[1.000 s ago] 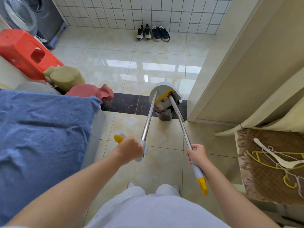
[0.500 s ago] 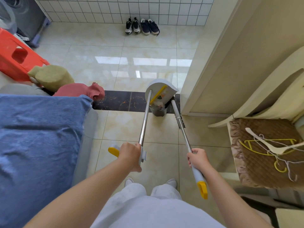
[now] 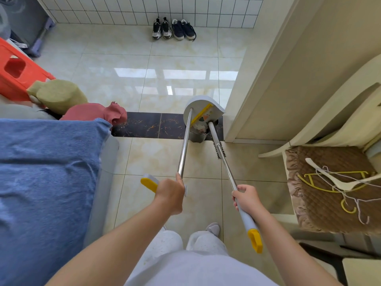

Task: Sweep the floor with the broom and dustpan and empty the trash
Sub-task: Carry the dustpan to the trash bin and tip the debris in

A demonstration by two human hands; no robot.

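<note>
My left hand [image 3: 170, 194] grips the yellow-tipped handle at the top of the dustpan's steel pole [image 3: 185, 147]. The grey dustpan [image 3: 201, 105], with a yellow comb inside, is tilted over a small dark trash bin [image 3: 196, 136] on the black threshold strip, and scraps show at its mouth. My right hand [image 3: 246, 198] holds the broom's pole [image 3: 223, 159] just above its grey grip with the yellow end. Dark bristles [image 3: 218, 150] show beside the pole, right of the bin; the broom head itself is mostly hidden.
A bed with a blue blanket [image 3: 47, 182] fills the left. A chair with a brown cushion and hangers [image 3: 334, 186] stands right. A door frame [image 3: 245, 104] rises beside the bin. An orange stool [image 3: 18, 73], cushions and shoes [image 3: 174, 28] lie farther off.
The dustpan has tipped further over the bin. The broom's bristles now show right of the bin. Both hands keep their holds on the poles.
</note>
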